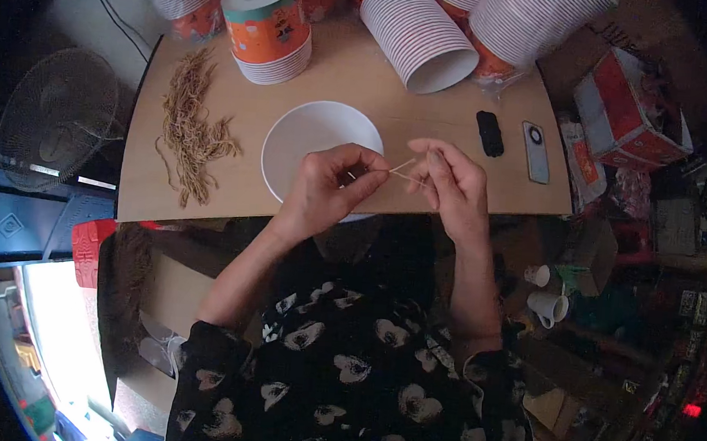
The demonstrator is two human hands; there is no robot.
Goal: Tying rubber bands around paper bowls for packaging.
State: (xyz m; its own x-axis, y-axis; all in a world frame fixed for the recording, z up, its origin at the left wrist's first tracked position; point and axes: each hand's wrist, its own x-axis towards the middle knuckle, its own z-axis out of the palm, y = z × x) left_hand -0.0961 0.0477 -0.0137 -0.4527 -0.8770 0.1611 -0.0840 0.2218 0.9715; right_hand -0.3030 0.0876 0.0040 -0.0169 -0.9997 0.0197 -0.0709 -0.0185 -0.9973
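A thin, pale tan strand of cord (404, 171) stretches between my two hands, forming a narrow loop. My left hand (336, 182) pinches one end of it between thumb and fingertips, over the right side of a white bowl (288, 134). At the other end, my right hand (452, 184) has its thumb and fingers closed around the strand; the fingertips are slightly blurred. Left of the bowl lies a loose tangled heap of tan twisted cords (196, 127). Part of the bowl is hidden behind my left hand.
Orange-and-white paper buckets (268, 30) stand at the back of the table (232, 200), beside nested bucket stacks (420, 37). To the right lie a black object (489, 133) and a phone (536, 151). A fan (61, 118) stands left, a red-white box (628, 108) right.
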